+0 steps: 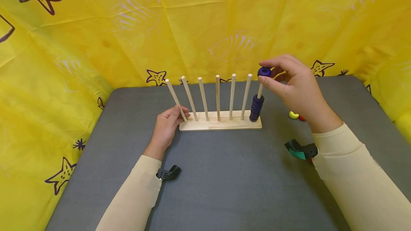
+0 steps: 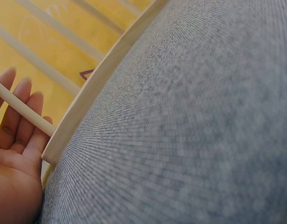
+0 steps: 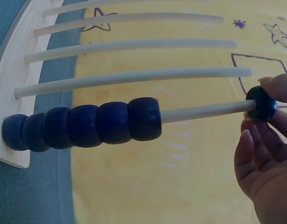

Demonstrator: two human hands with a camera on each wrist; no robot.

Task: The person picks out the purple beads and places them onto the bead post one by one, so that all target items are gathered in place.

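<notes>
A pale wooden peg rack (image 1: 218, 126) stands on the table with several upright pegs along its base. My left hand (image 1: 167, 124) holds the rack at its left end, thumb beside the leftmost peg (image 2: 24, 108) and fingers behind it. My right hand (image 1: 297, 86) pinches a dark blue bead (image 3: 262, 103) between thumb and fingertips at the top of the rightmost peg (image 3: 206, 112). The peg's tip enters the bead's hole. Lower on that peg, a stack of several dark blue beads (image 3: 85, 125) reaches down to the base. The other pegs are bare.
A yellow bead (image 1: 293, 115) and a red bead (image 1: 302, 118) lie on the grey table (image 1: 212, 181) near the right forearm. Dark wrist devices (image 1: 168, 173) sit at both cuffs. A yellow patterned cloth (image 1: 192, 27) hangs behind the table.
</notes>
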